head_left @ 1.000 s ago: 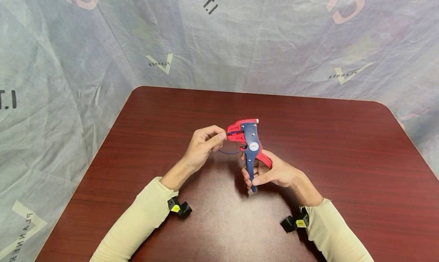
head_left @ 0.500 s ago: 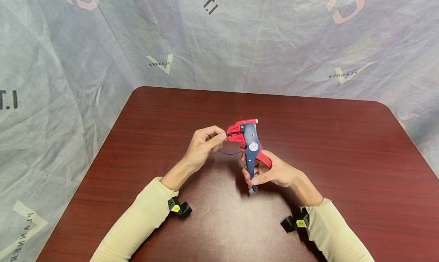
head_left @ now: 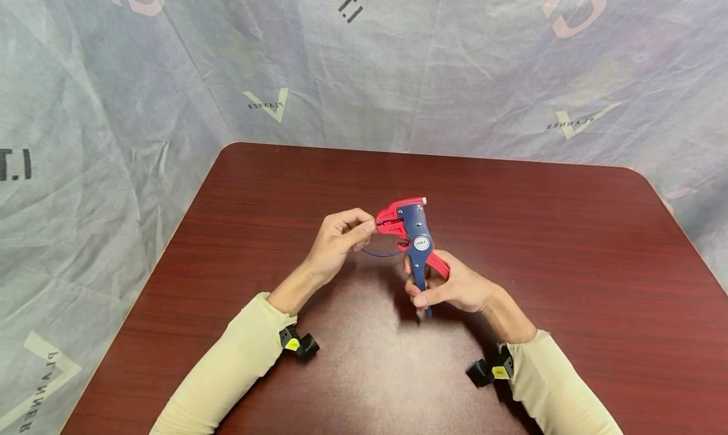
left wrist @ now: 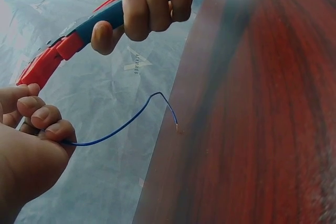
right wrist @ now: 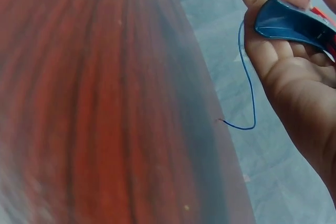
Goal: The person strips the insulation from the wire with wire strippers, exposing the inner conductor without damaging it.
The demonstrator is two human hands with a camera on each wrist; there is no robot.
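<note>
In the head view my right hand [head_left: 462,286] grips a red and blue wire stripper [head_left: 418,229] by its handles, head up and nose pointing left. My left hand [head_left: 337,240] pinches a blue wire [left wrist: 113,134] between thumb and forefinger, right at the stripper's red nose. The pinched part of the wire is hidden by the fingers. Its free length curves out below the left hand in the left wrist view, and a bare copper end [left wrist: 177,127] shows at the tip. In the right wrist view the blue handle [right wrist: 291,24] lies across the right hand.
Both hands are above a dark red wooden table [head_left: 284,182] with rounded far corners. Grey printed sheeting [head_left: 432,74] hangs behind it and along the left side. Black wrist cameras [head_left: 307,346] sit at both sleeve cuffs.
My right fingers have squeezed the blue handle slightly rightward, closer to the red one. The left hand stays in place at the stripper's nose.
</note>
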